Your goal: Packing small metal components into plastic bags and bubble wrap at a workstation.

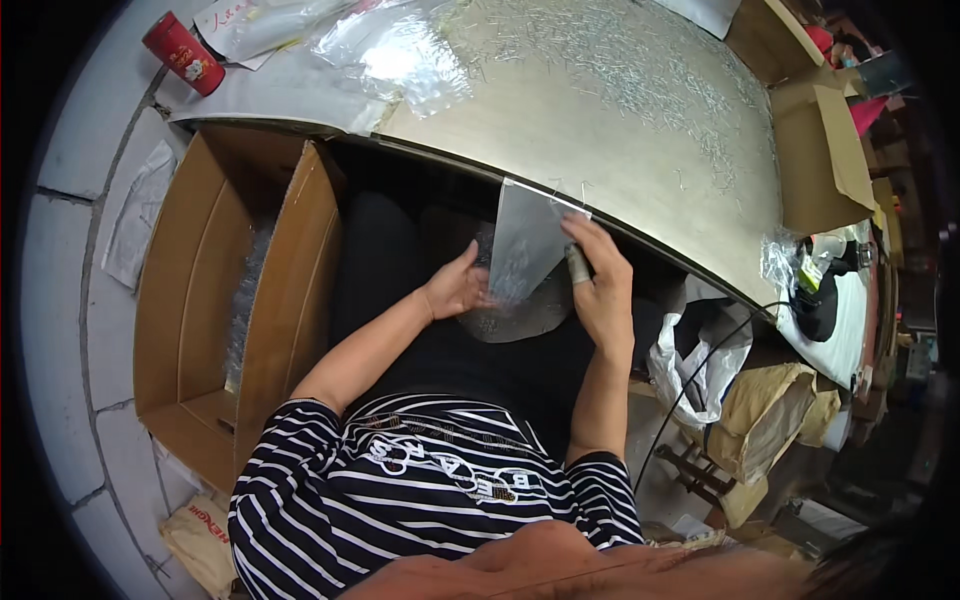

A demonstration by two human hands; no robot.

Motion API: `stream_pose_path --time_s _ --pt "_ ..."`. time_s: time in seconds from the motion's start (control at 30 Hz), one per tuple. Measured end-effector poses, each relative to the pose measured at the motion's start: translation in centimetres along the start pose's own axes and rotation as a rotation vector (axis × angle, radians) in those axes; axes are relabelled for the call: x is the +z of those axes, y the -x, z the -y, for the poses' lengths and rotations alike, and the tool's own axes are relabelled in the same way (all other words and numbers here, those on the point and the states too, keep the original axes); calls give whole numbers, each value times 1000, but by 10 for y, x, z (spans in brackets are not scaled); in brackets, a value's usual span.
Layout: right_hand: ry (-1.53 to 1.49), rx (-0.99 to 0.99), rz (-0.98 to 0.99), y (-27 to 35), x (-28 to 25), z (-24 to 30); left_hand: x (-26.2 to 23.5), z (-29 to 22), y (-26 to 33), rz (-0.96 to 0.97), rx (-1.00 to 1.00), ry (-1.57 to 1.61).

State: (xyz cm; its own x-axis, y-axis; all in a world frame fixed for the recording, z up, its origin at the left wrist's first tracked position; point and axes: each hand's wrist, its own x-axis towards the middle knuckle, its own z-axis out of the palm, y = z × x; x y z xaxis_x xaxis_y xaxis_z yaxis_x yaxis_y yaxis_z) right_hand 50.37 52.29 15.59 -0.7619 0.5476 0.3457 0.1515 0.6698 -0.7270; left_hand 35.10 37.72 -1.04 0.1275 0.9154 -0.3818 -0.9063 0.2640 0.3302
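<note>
Between my hands, at the near edge of the metal-topped table, a clear plastic bag hangs down over my lap. My right hand has its fingers closed on the bag's right edge near the top; one finger wears a grey-green wrap. To the left of the bag is my left hand, thumb raised and fingers apart, their tips smeared by motion next to the bag's lower part. A few thin wire pieces show at the bag's top edge. Below the bag lies a grey rounded surface.
Many small wire pieces are scattered over the far tabletop, near crumpled clear plastic and a red can. An open cardboard box stands at my left. Another carton, a white bag and a black cable are right.
</note>
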Motion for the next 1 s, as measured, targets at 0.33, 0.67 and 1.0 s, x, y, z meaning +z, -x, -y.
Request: stream_pose_path --time_s 0.33,0.67,1.0 --pt "-77 107 37 58 32 -6 13 14 12 44 83 -432" --pt "-49 286 558 56 55 -7 -2 28 10 -42 57 -556" --pt "-107 215 362 51 22 -35 47 2 19 102 -32 -351"
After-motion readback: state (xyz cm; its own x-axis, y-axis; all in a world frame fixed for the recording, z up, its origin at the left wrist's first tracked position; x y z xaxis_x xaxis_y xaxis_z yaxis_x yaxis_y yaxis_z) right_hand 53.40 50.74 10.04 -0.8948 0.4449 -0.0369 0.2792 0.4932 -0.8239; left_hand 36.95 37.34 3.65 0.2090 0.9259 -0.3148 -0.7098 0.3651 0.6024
